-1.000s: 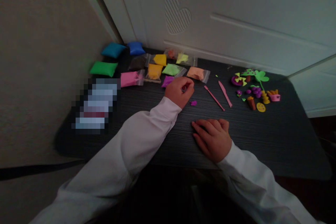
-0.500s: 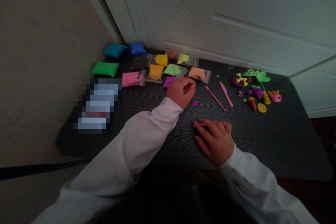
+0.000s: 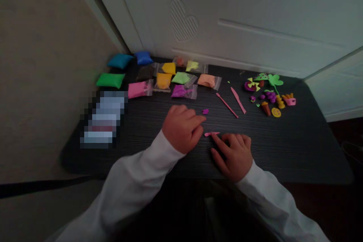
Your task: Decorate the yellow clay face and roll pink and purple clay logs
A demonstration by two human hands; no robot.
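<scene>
A thin pink clay strip (image 3: 211,134) lies on the dark table in front of me. My right hand (image 3: 234,155) rests flat beside it with fingers spread, its index fingertip touching the strip. Just left of the strip hovers my left hand (image 3: 183,127), index finger stretched out and the other fingers curled. I see nothing held in it. A small purple clay piece (image 3: 205,111) sits beyond the left fingertips. Farther right lie a pink modelling stick (image 3: 227,105) and a pink plastic knife (image 3: 238,100).
Clay packets, including a purple one (image 3: 181,91) and a pink one (image 3: 138,89), line the back left. A blurred-out screen (image 3: 104,119) lies at left. Small clay figures, such as a pink cup of fries (image 3: 289,100), stand at right. A white panel (image 3: 255,3) borders the back.
My left hand has left the purple packet and come down toward me, its pinch loosened. My right fingers have drawn back, uncovering the pink strip. The view has shifted slightly.
</scene>
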